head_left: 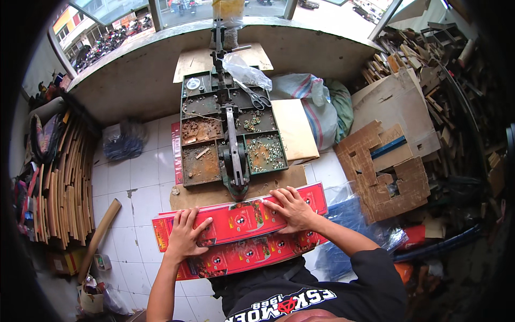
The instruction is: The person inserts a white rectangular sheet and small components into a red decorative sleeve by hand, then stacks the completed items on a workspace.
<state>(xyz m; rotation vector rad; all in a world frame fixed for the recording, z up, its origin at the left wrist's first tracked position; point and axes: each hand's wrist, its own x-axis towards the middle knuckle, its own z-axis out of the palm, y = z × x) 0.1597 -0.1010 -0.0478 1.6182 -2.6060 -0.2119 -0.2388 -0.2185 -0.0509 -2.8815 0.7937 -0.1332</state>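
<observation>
Directly under both hands (185, 236) (296, 212), red sheets (241, 224)

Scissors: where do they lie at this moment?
In the head view, the scissors lie toward the top, just right of centre, over the right side of the green divided tray, next to the clear plastic bag.

Before me, a long, flat, red printed card strip (244, 222) lies crosswise, its right end angled farther away, overlapping a matching glossy red printed strip (234, 256) nearer my lap.
</observation>
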